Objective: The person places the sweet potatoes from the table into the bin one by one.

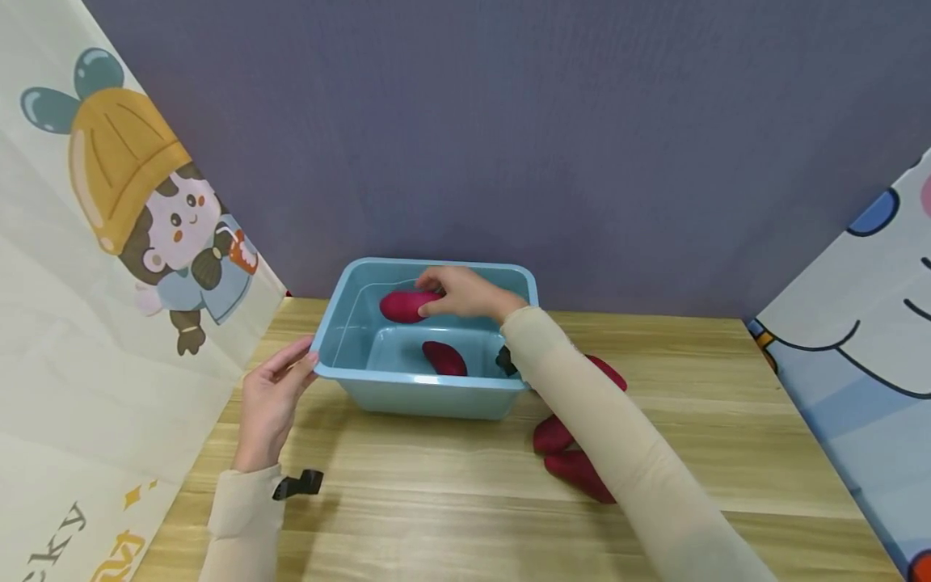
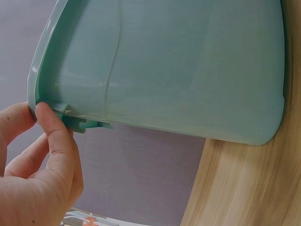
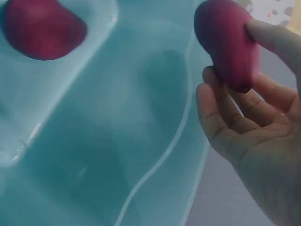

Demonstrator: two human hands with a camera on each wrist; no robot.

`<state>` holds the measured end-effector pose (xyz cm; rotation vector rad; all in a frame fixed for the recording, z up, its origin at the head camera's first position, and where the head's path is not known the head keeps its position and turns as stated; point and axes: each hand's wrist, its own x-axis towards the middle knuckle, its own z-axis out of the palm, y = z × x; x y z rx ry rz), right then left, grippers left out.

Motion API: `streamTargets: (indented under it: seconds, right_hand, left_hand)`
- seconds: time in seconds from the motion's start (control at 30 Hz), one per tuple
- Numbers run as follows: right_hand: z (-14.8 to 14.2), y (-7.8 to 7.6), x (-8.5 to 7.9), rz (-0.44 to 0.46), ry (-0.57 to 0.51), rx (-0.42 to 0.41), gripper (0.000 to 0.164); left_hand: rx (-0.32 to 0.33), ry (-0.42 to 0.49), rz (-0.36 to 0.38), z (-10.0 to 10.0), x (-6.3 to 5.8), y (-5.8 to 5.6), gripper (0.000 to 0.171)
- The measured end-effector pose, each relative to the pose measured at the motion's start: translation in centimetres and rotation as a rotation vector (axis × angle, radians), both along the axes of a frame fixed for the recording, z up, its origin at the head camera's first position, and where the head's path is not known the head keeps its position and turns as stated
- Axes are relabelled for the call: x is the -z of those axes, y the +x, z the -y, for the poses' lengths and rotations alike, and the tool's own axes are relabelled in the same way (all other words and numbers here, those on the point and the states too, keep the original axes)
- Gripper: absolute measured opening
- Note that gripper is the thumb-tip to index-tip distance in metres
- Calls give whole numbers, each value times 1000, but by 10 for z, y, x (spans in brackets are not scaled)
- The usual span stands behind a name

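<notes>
A person's left hand (image 1: pixel 272 400) pinches the near-left rim of a pale blue, rectangular plastic bin (image 1: pixel 429 400). Over the bin, a glossy crimson, oblong tuber (image 1: pixel 403 307) is held between thumb and fingers of the right hand (image 1: pixel 465 293); a darker red, curved tuber (image 1: pixel 444 358) lies inside. More dark red tubers (image 1: pixel 580 474), partly hidden by a cream sleeve (image 1: pixel 618 436), lie right of the bin.

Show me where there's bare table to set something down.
Bare table lies in front of the bin, between the left sleeve and the loose red items, and again between the right sleeve and the printed right wall. It is crowded beneath and beside the right sleeve, where those items lie close together.
</notes>
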<state>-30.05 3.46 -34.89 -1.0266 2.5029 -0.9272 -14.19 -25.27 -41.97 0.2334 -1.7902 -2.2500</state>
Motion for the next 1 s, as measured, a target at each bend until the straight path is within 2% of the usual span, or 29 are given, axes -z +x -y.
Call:
streamTargets:
  seconds: [0.2, 0.37, 0.5, 0.67, 0.83, 1.0]
  right_hand:
    - [7, 1, 18, 7, 203, -47, 50]
    - [11, 3, 23, 28, 334, -94, 48]
    - [13, 4, 24, 51, 389, -131, 46]
    - [13, 5, 26, 63, 386, -153, 43]
    - [10, 7, 15, 51, 360, -139, 41]
    - [4, 16, -14, 25, 338, -164, 44]
  left_hand:
    - [-7, -5, 6, -1, 1, 0, 46]
    - [-5, 5, 7, 0, 1, 1, 47]
    - [-2, 2, 4, 0, 1, 0, 47]
    - [-6, 10, 4, -1, 2, 0, 49]
    - [-6, 13, 3, 0, 1, 0, 47]
    - [-12, 22, 2, -1, 0, 0, 48]
